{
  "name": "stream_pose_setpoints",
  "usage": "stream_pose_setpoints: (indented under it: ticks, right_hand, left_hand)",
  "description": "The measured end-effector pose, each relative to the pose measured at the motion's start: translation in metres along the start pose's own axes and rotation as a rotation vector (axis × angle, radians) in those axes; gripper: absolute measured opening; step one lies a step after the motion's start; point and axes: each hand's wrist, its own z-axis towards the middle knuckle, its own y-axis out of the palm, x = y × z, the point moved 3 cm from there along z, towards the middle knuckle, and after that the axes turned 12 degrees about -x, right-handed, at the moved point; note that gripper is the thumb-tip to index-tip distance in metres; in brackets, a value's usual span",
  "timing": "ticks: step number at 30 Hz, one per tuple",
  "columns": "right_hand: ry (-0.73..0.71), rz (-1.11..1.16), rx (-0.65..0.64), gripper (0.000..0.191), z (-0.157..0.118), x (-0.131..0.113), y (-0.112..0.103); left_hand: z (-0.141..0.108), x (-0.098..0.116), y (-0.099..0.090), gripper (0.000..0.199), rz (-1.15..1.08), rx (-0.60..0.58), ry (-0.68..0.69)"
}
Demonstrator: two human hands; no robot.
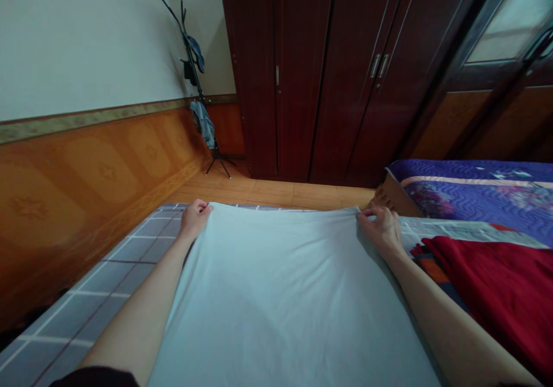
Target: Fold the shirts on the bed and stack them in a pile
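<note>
The left grip (195, 215) is closed over the far left corner of a pale blue cloth (280, 295), at 11 o'clock. The right grip (380, 226) pinches the far right corner at 1 o'clock. The cloth lies spread flat on a grey checked bed (108, 272); a red blanket (496, 283) sits at 3 o'clock.

2 bare forearms, no watch or rings visible. Left hand (195, 216), right hand (380, 228). Dark sleeve edge (97, 376) at left upper arm.
</note>
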Motion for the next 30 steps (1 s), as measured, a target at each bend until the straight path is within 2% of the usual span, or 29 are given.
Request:
stream_pose_setpoints:
  ticks: [4, 14, 18, 21, 23, 27, 30]
  right_hand:
    - [-0.033, -0.020, 0.011, 0.022, 0.001, -0.001, -0.002]
    - [-0.055, -0.108, -0.067, 0.028, -0.010, -0.008, -0.002]
    - [-0.045, -0.128, -0.099, 0.029, -0.012, -0.012, -0.009]
    - [-0.074, -0.146, -0.127, 0.033, -0.018, -0.030, -0.022]
    - [-0.172, -0.147, -0.189, 0.046, -0.030, -0.056, -0.031]
    - [-0.513, -0.078, -0.420, 0.064, -0.069, -0.114, -0.032]
    - [-0.606, -0.112, -0.549, 0.069, -0.087, -0.127, -0.016]
  left_hand:
    - [-0.006, 0.002, 0.000, 0.022, 0.037, 0.022, -0.012]
    - [-0.022, 0.016, 0.003, 0.012, 0.230, -0.077, 0.011]
    - [-0.025, 0.019, -0.004, 0.017, 0.272, -0.057, 0.030]
    - [-0.029, 0.039, -0.016, 0.028, 0.286, -0.017, 0.122]
    - [-0.036, 0.063, -0.019, 0.031, 0.228, -0.102, 0.274]
    - [-0.066, 0.117, -0.003, 0.037, 0.087, -0.519, 0.635]
    - [-0.086, 0.130, 0.020, 0.049, 0.157, -0.677, 0.697]
